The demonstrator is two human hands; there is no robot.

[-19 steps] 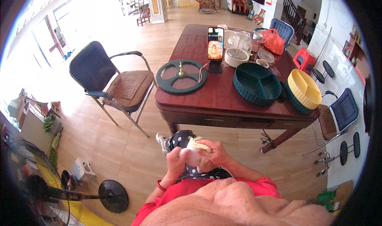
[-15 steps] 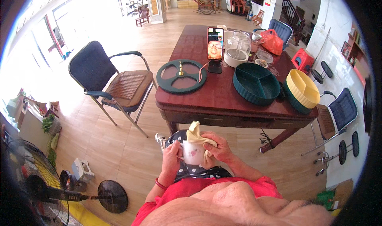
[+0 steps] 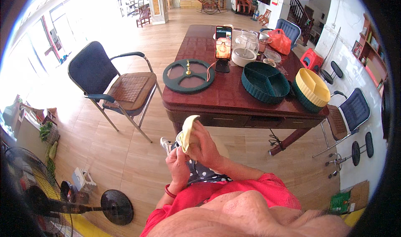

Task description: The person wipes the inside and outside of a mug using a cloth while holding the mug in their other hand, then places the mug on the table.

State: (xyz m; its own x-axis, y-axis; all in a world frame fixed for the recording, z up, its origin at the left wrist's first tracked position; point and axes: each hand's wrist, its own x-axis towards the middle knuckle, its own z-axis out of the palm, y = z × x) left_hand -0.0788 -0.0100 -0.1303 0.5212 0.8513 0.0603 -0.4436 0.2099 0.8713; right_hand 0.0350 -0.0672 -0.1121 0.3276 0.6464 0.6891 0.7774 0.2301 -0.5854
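Above my lap, my left hand [image 3: 178,166] is closed at the mug's handle side, its thumb up. Only a sliver of the white mug [image 3: 178,138] shows; the rest is hidden behind the cloth and my fingers. My right hand [image 3: 205,147] is wrapped over a pale yellow cloth [image 3: 189,130] and presses it against the mug. The cloth's upper end sticks up above my right fingers. Both hands are close together, in front of the table's near edge.
On the dark red table [image 3: 225,97] stand a phone [image 3: 223,43] on a stand, a green three-spoked ring [image 3: 188,86], a green divided tray [image 3: 265,94], a yellow divided tray [image 3: 312,89] and a clear jar [image 3: 245,45]. A chair [image 3: 125,91] stands left; a fan [image 3: 35,199] is lower left.
My right hand has moved left and turned over the mug with the cloth. The mug, earlier plainly seen with its printed side, is now almost covered. The view has shifted slightly.
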